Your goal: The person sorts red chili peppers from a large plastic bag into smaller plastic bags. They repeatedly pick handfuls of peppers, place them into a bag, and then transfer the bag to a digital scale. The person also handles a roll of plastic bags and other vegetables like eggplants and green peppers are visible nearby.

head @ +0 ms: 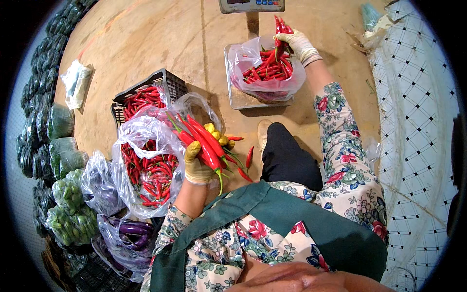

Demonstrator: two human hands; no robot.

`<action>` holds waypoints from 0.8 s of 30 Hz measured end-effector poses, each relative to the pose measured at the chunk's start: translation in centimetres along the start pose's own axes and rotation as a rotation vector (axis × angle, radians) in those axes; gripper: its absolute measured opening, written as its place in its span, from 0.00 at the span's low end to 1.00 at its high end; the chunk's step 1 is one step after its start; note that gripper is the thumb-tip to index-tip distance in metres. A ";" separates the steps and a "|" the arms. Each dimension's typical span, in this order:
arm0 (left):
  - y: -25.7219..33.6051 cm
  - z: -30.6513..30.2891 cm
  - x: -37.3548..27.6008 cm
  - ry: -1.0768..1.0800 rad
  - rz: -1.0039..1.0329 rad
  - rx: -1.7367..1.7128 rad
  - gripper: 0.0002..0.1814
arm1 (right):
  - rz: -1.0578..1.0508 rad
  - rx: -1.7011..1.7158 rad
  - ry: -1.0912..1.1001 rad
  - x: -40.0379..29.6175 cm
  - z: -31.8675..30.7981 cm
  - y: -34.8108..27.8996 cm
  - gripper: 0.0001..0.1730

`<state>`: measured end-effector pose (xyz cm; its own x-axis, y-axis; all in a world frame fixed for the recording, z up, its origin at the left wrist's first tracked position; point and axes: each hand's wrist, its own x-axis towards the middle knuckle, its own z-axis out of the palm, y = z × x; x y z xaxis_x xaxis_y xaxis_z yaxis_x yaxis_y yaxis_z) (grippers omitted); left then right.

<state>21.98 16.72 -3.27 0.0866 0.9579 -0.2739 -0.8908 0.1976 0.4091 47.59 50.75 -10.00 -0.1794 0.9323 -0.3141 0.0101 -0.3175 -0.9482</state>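
My left hand (200, 160), in a glove with yellow-stained fingertips, grips a bunch of long red chili peppers (208, 148) left of my knee. In a pale glove, my right hand (293, 42) holds several red chilies (281, 34) upright above an open plastic bag (244, 82). That bag holds more red chilies (270, 69) and rests on the metal platform of a scale (250, 107). On the left, a large clear bag (122, 157) of red chilies stands open beside a black plastic crate (177, 85) with chilies in it.
Loose chilies (249, 157) lie near my knee. Bagged eggplants (136, 233), bagged green vegetables (71, 222) and dark wrapped bundles (47, 84) line the left side. The scale's display head (251, 5) stands at the top. A plastic packet (77, 85) lies on the brown floor.
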 end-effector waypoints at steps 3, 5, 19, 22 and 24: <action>0.4 -0.2 -0.4 0.015 0.026 0.004 0.32 | -0.164 0.107 -0.091 -2.1 -0.9 -2.5 0.14; 0.7 -0.3 -0.8 0.022 0.034 0.007 0.32 | -0.168 0.176 -0.221 -3.3 -1.4 -3.6 0.18; -3.8 -0.8 -7.8 -0.036 0.029 -0.235 0.32 | -0.322 -0.643 -0.478 -31.5 19.6 -4.0 0.23; -4.7 -1.9 -9.7 -0.082 0.028 -0.370 0.36 | -0.548 -0.775 -0.489 -35.9 20.0 -3.5 0.27; -4.6 0.2 -11.9 -0.122 0.146 -0.138 0.42 | -0.655 -0.836 -0.521 -38.2 19.7 -4.0 0.30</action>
<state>25.11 4.48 -1.71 -0.0022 0.9940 -0.1095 -0.9497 0.0323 0.3116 35.00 12.94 6.70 -0.7673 0.6305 0.1170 0.3727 0.5869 -0.7188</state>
